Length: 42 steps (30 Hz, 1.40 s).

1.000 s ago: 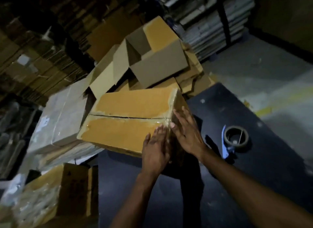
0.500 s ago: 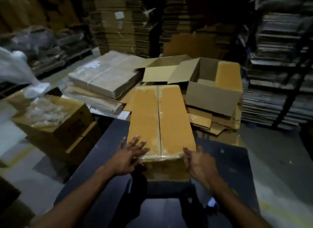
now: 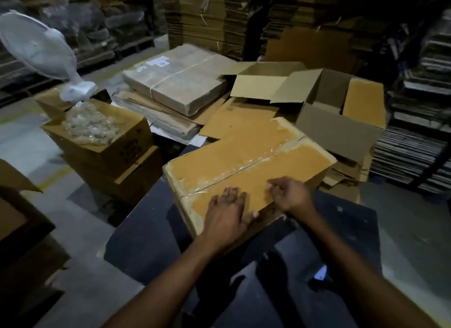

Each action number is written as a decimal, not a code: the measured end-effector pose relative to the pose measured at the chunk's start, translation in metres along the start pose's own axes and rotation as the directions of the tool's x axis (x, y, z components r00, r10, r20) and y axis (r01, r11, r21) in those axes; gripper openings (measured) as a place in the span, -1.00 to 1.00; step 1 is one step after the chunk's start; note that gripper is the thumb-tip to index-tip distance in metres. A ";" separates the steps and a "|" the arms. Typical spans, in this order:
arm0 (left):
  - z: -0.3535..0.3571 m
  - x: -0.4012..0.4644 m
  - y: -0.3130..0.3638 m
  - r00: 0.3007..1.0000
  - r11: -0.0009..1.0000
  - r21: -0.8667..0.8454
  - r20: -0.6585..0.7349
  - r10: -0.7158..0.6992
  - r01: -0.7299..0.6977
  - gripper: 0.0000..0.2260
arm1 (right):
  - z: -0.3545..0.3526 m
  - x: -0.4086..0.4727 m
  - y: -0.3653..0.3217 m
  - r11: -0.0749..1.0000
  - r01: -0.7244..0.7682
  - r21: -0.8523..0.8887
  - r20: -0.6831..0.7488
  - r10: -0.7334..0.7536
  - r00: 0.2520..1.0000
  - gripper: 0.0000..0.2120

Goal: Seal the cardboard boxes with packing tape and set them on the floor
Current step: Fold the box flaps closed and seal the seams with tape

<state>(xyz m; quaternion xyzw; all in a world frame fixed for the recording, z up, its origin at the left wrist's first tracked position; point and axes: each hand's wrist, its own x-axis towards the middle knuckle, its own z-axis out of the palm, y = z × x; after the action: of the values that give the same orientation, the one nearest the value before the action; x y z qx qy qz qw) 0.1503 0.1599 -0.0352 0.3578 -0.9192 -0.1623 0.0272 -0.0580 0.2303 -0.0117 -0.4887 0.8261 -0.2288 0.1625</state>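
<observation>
Nearest, a dark table (image 3: 151,242) bearing a taped cardboard box (image 3: 246,166) set askew, left hand (image 3: 225,214) flat on its top with fingers spread, right hand (image 3: 291,193) resting at its near edge with fingers loosely curled, gripping nothing. Beyond, an open box (image 3: 339,122) and flattened cardboard (image 3: 180,83); leftward, cartons (image 3: 107,144) on grey floor (image 3: 26,139). Farthest, dim stacks of cardboard sheets (image 3: 207,17).

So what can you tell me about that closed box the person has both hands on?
The closed box is brown cardboard, long and flat-topped, lying skewed on a dark table. Its two top flaps meet in a centre seam covered by clear, shiny tape, with pale scuffed patches along the edges. The left hand lies flat on the top near the near edge; the right hand rests beside it with fingers curled. Its far end hangs past the table, by an open carton.
</observation>
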 end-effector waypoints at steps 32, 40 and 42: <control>-0.009 0.035 -0.107 0.808 0.748 -0.597 -0.266 -0.526 0.291 -0.46 | -0.003 0.062 -0.047 0.994 -0.074 -0.080 0.061 0.079 0.995 -0.53; 0.020 0.019 -0.039 0.858 0.462 -0.843 -0.002 -0.513 0.274 -0.27 | -0.029 0.074 0.085 0.967 -0.255 -0.023 0.119 0.256 0.959 -0.10; 0.020 0.032 -0.057 0.867 0.484 -0.834 -0.014 -0.498 0.264 -0.30 | -0.019 0.047 0.089 0.976 -0.217 0.027 0.057 0.215 0.975 -0.20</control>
<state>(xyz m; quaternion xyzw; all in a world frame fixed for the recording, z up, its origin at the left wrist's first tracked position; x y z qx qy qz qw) 0.1606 0.1050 -0.0738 0.5188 -0.6253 -0.5177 0.2680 -0.1548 0.2300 -0.0459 -0.3993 0.8657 -0.2103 0.2166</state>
